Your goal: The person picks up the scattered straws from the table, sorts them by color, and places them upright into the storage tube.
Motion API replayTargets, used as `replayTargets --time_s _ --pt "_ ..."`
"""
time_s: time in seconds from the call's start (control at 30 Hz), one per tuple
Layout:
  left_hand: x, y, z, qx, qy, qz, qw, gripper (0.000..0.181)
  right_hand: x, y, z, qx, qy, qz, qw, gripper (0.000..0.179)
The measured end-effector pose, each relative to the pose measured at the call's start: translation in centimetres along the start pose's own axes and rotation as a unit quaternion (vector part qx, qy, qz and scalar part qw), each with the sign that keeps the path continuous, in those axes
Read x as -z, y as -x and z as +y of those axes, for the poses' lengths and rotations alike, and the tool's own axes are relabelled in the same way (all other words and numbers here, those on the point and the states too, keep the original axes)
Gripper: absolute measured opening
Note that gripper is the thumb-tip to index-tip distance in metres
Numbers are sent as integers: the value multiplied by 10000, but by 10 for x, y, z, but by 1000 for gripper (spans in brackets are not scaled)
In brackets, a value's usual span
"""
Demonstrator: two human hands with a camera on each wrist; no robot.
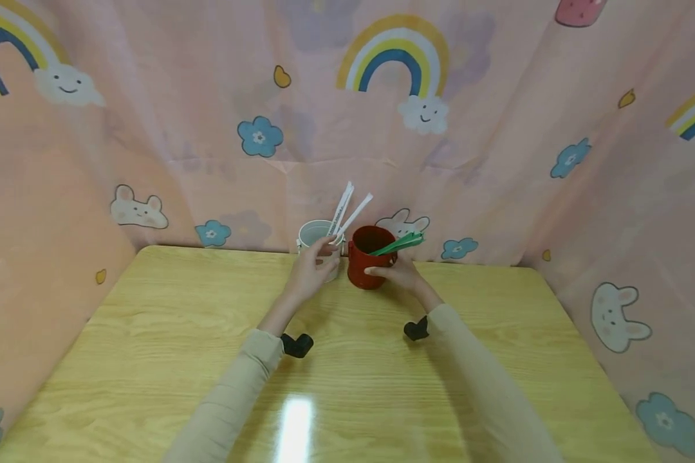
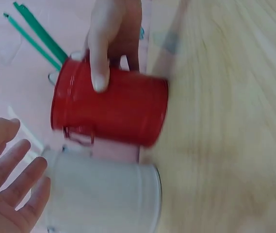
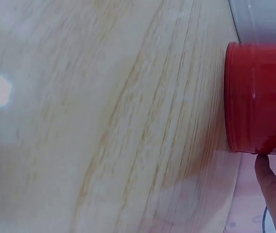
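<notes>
At the back of the table stands a white metal bucket with thin white paper-wrapped sticks leaning out of its top. My left hand is beside its rim, fingers spread and slightly bent in the left wrist view, holding nothing. To its right is a red metal bucket, upright, with green sticks slanting out over the right of its rim. My right hand grips the red bucket from the right side, thumb across its front. The rest of those fingers are mostly hidden behind the bucket.
The wood-patterned table extends toward me from both buckets. Close behind them hangs a pink printed curtain, which also encloses the left and right sides. Black wrist mounts jut inward from both sleeves.
</notes>
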State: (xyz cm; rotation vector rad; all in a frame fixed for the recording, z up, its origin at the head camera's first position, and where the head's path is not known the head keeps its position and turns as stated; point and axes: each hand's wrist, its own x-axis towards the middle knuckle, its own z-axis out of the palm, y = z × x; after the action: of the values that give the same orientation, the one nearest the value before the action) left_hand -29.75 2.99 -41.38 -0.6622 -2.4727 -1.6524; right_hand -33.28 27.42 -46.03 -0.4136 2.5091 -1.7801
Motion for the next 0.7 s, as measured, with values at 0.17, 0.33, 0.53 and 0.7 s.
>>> replayTargets --time_s 0.17,0.33,0.53,0.7 --pt "16 10 -9 111 -287 153 9994 46 3 0 -10 -108 -329 28 9994 80" --pt "24 17 -15 68 -529 130 9985 46 6 0 -17 -250 -253 19 9994 79" --pt "30 25 -21 66 -1040 -344 9940 51 14 1 -1 -406 196 157 9989 84" --pt "38 31 -25 -125 -1902 -914 9774 61 25 10 7 1 866 458 9952 92"
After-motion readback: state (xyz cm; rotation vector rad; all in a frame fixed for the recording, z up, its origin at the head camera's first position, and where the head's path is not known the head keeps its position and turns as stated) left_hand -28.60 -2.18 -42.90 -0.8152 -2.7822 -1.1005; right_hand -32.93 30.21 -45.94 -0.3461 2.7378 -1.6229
